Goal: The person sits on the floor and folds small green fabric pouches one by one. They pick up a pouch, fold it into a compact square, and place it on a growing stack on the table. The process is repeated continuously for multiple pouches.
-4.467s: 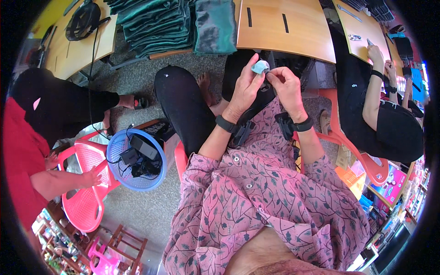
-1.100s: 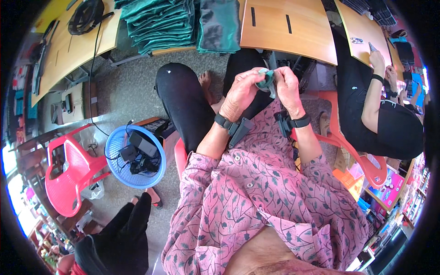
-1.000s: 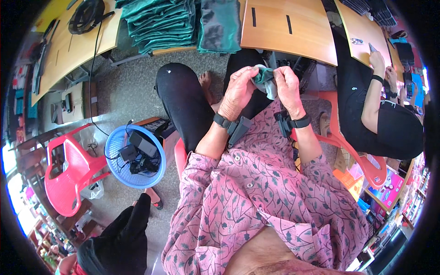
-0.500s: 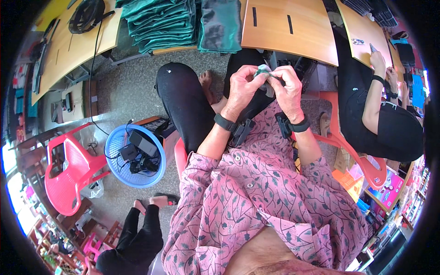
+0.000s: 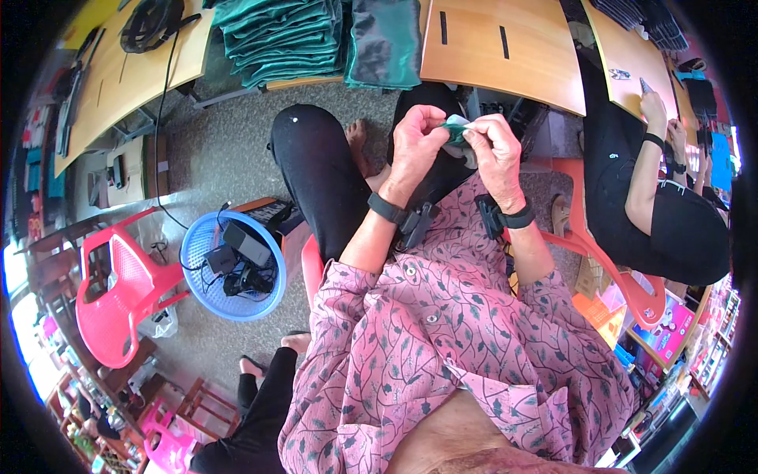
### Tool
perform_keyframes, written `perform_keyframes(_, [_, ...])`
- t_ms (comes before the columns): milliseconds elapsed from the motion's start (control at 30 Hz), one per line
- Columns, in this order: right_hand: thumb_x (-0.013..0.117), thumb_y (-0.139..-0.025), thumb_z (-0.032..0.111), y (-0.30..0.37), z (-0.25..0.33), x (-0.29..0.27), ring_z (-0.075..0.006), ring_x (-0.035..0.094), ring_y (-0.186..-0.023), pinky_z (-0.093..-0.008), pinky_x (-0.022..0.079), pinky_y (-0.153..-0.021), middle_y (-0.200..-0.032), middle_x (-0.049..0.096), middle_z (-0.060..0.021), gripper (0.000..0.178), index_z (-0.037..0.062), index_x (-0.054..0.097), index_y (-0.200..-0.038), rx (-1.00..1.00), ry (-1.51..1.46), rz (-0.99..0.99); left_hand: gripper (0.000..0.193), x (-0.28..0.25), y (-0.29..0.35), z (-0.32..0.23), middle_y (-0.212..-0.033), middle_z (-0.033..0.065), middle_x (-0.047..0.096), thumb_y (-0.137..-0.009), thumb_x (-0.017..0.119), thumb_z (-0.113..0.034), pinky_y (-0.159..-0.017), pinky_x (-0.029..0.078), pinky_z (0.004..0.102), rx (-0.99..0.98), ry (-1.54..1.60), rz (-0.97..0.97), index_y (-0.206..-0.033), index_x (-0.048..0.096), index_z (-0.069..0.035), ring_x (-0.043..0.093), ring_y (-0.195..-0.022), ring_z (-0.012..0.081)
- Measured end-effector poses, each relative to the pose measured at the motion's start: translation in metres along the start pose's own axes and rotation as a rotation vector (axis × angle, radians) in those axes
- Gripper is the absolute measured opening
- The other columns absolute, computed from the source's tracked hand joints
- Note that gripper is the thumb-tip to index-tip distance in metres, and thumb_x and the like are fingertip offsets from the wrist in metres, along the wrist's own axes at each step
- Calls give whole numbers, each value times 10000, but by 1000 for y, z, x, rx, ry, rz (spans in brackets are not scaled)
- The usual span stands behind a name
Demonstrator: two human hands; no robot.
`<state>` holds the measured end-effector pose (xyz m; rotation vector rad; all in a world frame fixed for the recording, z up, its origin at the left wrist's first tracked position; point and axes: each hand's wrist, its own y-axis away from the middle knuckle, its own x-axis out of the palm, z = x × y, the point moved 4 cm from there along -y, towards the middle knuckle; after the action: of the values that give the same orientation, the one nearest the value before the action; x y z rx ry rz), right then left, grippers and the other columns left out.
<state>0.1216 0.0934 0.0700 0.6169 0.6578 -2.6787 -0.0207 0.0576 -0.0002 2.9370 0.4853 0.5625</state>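
Observation:
My left hand [image 5: 418, 144] and my right hand [image 5: 495, 148] are raised close together above my lap. Between them is a small piece of shiny green cloth [image 5: 455, 129] with a pale, whitish part. Thumb and fingers of both hands pinch it from either side. Much of the cloth is hidden by the fingers. Beyond my hands, on the table, lies a tall stack of folded green satin cloth [image 5: 276, 39], with a second green pile [image 5: 384, 43] to its right.
A blue basket [image 5: 189, 265] holding black devices and cables stands on the floor at left, near a pink chair [image 5: 118, 292]. A wooden table [image 5: 505, 67] lies ahead. At right sits a co-worker [image 5: 632, 189]; another person's legs [image 5: 260, 411] are at lower left.
The green cloth shows more spread between my fingers, and my hands have shifted slightly. At lower left, the other person's legs have moved right, closer to me.

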Motion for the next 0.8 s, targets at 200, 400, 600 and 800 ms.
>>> perform_keyframes(200, [670,-896,5,0,-28,-1,-81,562,-758,-231,460,-684,-848,624,-20,41,-4,661,-935,149,-182,-41,180,4,2,13,-946,8,640,-866,641,8,-702,465,216,-222,596,187,-1030,600,-55,608,-808,97])
perform_keyframes(400, [644,-928,28,5,-43,0,-39,556,-797,-198,456,-716,-869,640,32,51,9,681,-957,334,-433,24,245,15,6,3,-949,6,620,-908,650,-128,-542,369,180,-293,863,594,-1125,578,-41,529,-697,47])
perform_keyframes(600, [634,-951,70,7,-37,-2,-27,543,-803,-189,447,-721,-882,633,31,84,7,666,-997,402,-497,-16,233,13,7,-1,-793,-27,599,-878,677,-100,-468,315,183,-337,402,246,-1092,613,-34,424,-544,23])
perform_keyframes(800, [638,-956,96,9,-39,2,-36,542,-796,-201,455,-730,-884,628,31,91,10,654,-982,402,-500,-8,146,6,4,1,-717,-37,609,-893,680,-119,-461,339,180,-277,219,123,-1012,679,-33,438,-520,17])
